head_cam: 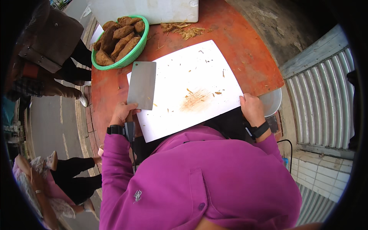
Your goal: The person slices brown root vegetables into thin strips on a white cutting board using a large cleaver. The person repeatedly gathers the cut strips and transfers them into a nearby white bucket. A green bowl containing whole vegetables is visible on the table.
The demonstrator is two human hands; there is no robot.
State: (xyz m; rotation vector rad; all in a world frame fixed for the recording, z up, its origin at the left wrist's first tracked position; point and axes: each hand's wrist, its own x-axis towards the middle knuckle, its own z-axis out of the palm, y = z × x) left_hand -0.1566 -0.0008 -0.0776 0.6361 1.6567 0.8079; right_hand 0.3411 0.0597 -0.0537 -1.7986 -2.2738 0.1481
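My left hand (123,113) grips a cleaver (142,86), its broad metal blade pointing away from me over the left edge of a white cutting board (172,120). The thumb lies at the blade's base, and the fingers are partly hidden near the board's edge. My right hand (253,108) holds the board's right near corner, thumb on top. Brown scraps and a brownish stained patch (197,100) mark the board. Its near edge reaches out over the table edge towards my body.
Brown tubers (123,31) fill a green plastic basket (145,43) on the red table (244,49). Peelings (191,33) lie before a white foam box (149,11). A pale bucket (271,102) stands below at right. People (54,37) are on the street side at left.
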